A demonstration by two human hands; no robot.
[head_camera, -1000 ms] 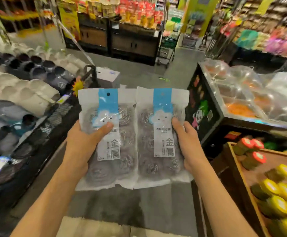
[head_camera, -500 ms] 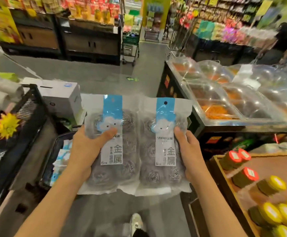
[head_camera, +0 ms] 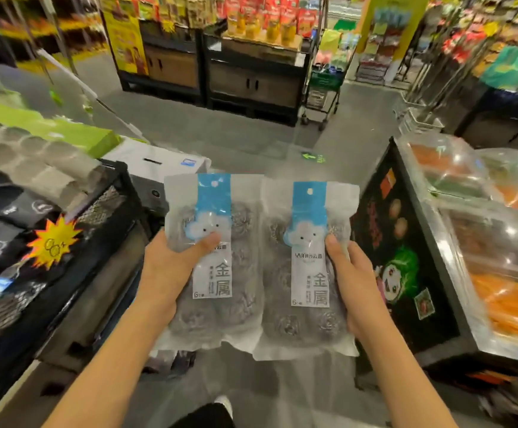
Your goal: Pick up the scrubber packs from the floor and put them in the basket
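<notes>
I hold two clear packs of grey metal scrubbers side by side at chest height, each with a blue and white label. My left hand (head_camera: 168, 267) grips the left scrubber pack (head_camera: 220, 273), thumb across its front. My right hand (head_camera: 353, 279) grips the right scrubber pack (head_camera: 300, 288) along its right edge. A black bin with more packs in it (head_camera: 171, 359) shows just below the left pack, mostly hidden; whether it is the basket I cannot tell.
A black wire-mesh display rack (head_camera: 103, 211) with goods stands at my left. On my right is a black counter with clear-domed food trays (head_camera: 467, 242). A white box (head_camera: 158, 165) sits ahead, then open grey aisle floor (head_camera: 251, 143), shelving and a trolley (head_camera: 322, 88).
The view has swung back leftwards and the packs sit a little higher in it. Both hands keep the same grip on their packs.
</notes>
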